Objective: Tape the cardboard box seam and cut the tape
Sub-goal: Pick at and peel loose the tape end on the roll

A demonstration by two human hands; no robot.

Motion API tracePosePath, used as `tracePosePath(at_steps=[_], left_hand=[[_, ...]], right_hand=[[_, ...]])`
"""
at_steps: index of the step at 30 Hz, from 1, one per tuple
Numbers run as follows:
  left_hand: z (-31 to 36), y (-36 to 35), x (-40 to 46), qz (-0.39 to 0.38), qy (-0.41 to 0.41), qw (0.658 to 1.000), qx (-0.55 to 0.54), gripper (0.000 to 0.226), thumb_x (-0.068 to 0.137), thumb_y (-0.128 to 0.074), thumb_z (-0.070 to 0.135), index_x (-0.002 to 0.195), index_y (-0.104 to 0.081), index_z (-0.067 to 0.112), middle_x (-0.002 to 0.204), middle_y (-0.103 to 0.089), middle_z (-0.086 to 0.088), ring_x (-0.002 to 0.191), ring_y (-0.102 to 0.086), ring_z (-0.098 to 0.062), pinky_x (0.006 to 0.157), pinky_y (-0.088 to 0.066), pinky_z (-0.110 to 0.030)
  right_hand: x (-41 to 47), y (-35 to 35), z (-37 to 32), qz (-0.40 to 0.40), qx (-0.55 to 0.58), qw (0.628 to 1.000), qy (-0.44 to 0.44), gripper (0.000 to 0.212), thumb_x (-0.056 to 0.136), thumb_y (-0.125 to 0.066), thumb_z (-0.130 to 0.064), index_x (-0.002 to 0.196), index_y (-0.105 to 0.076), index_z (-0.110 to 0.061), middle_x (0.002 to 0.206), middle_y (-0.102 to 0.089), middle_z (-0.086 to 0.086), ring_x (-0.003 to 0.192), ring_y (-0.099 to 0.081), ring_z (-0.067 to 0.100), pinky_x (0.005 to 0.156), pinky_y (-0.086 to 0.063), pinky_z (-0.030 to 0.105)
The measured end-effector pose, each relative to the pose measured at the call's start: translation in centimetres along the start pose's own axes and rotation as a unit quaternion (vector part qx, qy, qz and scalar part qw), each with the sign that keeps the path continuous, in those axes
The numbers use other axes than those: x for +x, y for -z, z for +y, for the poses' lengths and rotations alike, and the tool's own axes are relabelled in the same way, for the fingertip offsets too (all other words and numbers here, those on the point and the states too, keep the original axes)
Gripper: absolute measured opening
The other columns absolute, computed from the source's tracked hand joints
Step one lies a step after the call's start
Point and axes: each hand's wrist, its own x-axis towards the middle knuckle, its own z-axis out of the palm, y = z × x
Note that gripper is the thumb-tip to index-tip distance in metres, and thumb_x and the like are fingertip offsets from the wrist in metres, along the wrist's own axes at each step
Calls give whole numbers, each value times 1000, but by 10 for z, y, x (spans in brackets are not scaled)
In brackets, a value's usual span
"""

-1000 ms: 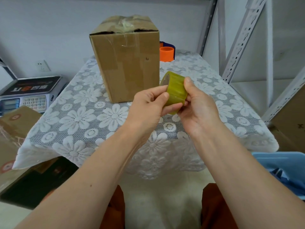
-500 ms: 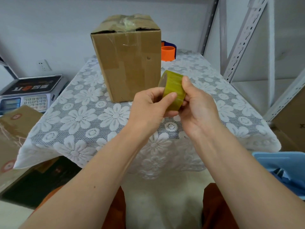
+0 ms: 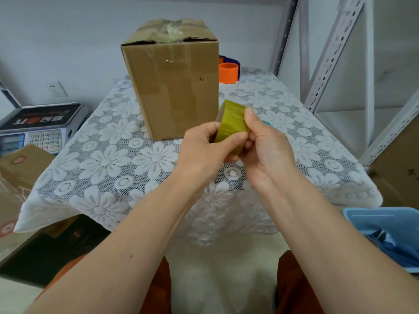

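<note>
Both hands were up in front of the box, sharing one roll of tape. The left hand curled round the roll's near side, thumb pressed along the yellow band; the right hand gripped the far side, forefinger laid over the top edge. The roll was held in the air above the cloth, just right of the box's near corner. The box stood upright at the table's middle, flaps closed, old clear tape bunched on top. No free strip showed, so this looked like the hunt for the tape's loose end. Next would come lifting that end with a nail, peeling a length clear, and carrying it to the top seam. An orange dispenser waited behind the box.
</note>
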Motion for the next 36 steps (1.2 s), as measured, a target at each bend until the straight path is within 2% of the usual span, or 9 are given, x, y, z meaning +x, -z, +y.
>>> tracePosePath(at_steps=[7,11,13,16,19,24,29,32,36], left_hand=[[1,1,1,-39,-24,999,25,7,85,-64,-1,90,-68,1,82,-73,-14,70,-70,-15,67,-59,-26],[3,3,-2,-66,-17,997,27,20,76,-72,1,95,-68,4,85,-72,-11,74,-68,-15,74,-58,-30],[2,2,-3,-56,-11,997,46,28,68,-79,9,94,-67,7,83,-72,-11,72,-65,-14,74,-57,-33],[1,0,-2,-24,-6,999,40,23,71,-80,10,90,-67,7,75,-70,-4,63,-65,-10,65,-57,-26],[2,-2,-1,-38,-8,999,21,17,77,-74,2,92,-66,6,77,-71,-4,64,-66,-12,66,-58,-26],[4,1,0,-77,-8,997,0,22,79,-67,-9,100,-65,-1,83,-71,-8,73,-69,-15,70,-58,-27],[5,5,-3,-76,0,997,3,28,72,-77,-1,99,-70,3,89,-73,-12,80,-69,-17,75,-58,-29],[4,5,-1,-36,19,999,-13,20,74,-77,3,93,-71,2,80,-73,-10,70,-69,-16,66,-59,-25],[5,4,0,-53,23,998,-30,14,78,-72,-1,92,-71,2,75,-72,-6,66,-69,-12,63,-59,-22]], right_hand=[[4,4,0,-9,-6,1000,-16,48,89,-62,-22,42,-54,-18,35,-41,-8,35,-38,6,44,-36,23],[3,2,-2,-19,-28,999,7,25,89,-62,-23,77,-67,-3,66,-65,9,60,-62,20,60,-53,32],[2,3,-1,-22,-42,999,19,24,89,-62,-23,80,-70,-3,76,-69,14,69,-67,24,59,-58,31],[1,4,0,-25,-52,998,15,22,88,-63,-24,76,-70,-7,70,-69,9,69,-66,24,48,-50,24],[2,4,-6,-18,-33,999,13,24,87,-65,-22,68,-66,-7,52,-63,1,64,-65,22,50,-53,27],[0,4,-10,-29,-9,1000,2,35,90,-60,-18,56,-57,-10,34,-50,-7,34,-52,6,40,-46,18],[1,4,-10,-44,-28,999,-7,28,88,-64,-22,62,-65,-11,42,-59,-5,52,-64,13,70,-58,37],[1,3,-8,-47,-41,998,4,56,88,-64,-20,32,-57,-17,36,-52,-8,41,-57,7,54,-54,24],[3,5,-9,-35,-48,998,10,63,88,-63,-20,27,-51,-16,34,-50,-7,37,-54,6,53,-50,24]])
